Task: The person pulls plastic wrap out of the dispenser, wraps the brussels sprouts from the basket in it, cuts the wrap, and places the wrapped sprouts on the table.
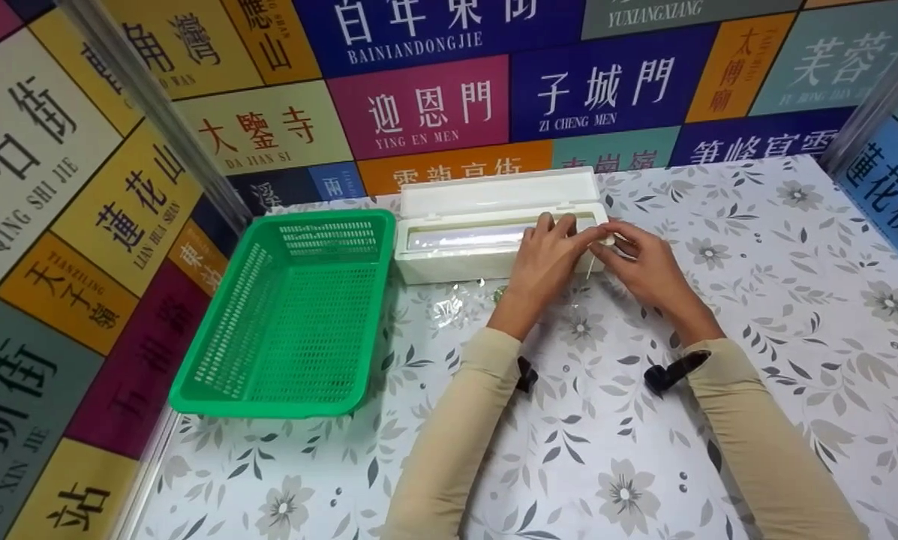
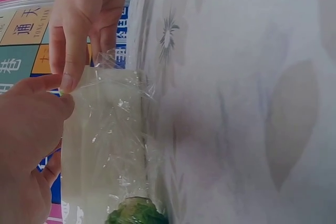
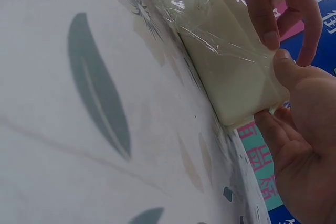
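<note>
a booth-like workspace: a white, grey-flowered table covering [image 1: 576,465], walled on three sides by multicoloured, flat, rectangle-patterned panels [image 1: 433,127] bearing chinese lettering.

The surface [image 1: 321,472] is white, printed with grey flowers and leaves; on it a green basket [image 1: 268,409] stands at the left, a white box [image 1: 456,268] with its lid [image 1: 494,193] raised stands just beside it, and crumpled clear film [image 1: 452,304] and a small green lump [image 2: 137,212] lie in front of the box

Pretty bright in here tbh, soft shadows by the sleeves [image 1: 449,442], glints off the clear film [image 1: 450,306], and the tablecloth [image 2: 236,108] goes blurry in the left wrist view.
</note>
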`<act>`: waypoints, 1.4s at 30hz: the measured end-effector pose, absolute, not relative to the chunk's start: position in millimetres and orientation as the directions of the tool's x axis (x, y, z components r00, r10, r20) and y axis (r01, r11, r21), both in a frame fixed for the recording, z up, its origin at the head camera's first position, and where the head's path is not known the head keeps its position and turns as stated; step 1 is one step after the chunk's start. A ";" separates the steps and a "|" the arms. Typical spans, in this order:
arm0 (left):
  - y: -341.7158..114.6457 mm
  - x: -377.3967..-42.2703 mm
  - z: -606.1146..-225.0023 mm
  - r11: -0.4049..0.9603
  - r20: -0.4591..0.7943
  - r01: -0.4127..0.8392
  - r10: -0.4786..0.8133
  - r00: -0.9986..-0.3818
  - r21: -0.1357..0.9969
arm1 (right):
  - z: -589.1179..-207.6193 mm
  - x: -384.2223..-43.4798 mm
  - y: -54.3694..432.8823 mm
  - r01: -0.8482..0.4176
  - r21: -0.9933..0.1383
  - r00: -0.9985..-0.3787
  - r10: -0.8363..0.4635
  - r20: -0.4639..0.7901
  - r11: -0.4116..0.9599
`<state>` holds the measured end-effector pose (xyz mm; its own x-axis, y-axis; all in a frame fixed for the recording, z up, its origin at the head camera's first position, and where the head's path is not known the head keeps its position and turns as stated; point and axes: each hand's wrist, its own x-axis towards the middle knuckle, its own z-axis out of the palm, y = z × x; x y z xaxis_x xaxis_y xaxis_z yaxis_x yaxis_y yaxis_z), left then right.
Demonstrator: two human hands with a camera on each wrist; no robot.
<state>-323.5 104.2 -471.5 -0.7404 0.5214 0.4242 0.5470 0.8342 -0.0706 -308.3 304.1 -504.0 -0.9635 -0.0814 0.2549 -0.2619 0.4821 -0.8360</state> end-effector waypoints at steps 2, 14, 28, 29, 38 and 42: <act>103.9 -324.0 -471.1 0.835 0.414 0.546 0.523 -0.745 -0.073 | -504.0 -308.1 303.5 -0.255 -0.837 -0.965 -0.077 0.250 0.483; 101.0 -324.0 -474.1 0.837 0.426 0.545 0.513 -0.745 -0.055 | -506.9 -309.6 301.4 -0.249 -0.846 -0.967 -0.067 0.247 0.472; 97.4 -326.7 -480.5 0.816 0.454 0.575 0.495 -0.741 0.050 | -506.2 -308.2 300.0 -0.254 -0.843 -0.965 -0.060 0.256 0.473; 96.7 -327.1 -480.8 0.812 0.463 0.581 0.492 -0.738 0.063 | -506.8 -308.9 299.9 -0.260 -0.842 -0.963 -0.059 0.264 0.473; 87.6 -331.0 -481.0 0.728 0.537 0.657 0.481 -0.693 0.196 | -507.1 -310.6 300.2 -0.275 -0.844 -0.957 -0.046 0.286 0.460; 86.4 -333.2 -477.1 0.710 0.554 0.675 0.486 -0.676 0.201 | -494.5 -302.3 296.1 -0.269 -0.854 -0.959 -0.046 0.278 0.445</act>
<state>-333.2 86.4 -477.1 -0.6758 0.4861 0.5541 0.6752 0.7098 0.2007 -302.3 296.1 -494.5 -0.9595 -0.0455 0.2780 -0.2686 0.4453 -0.8541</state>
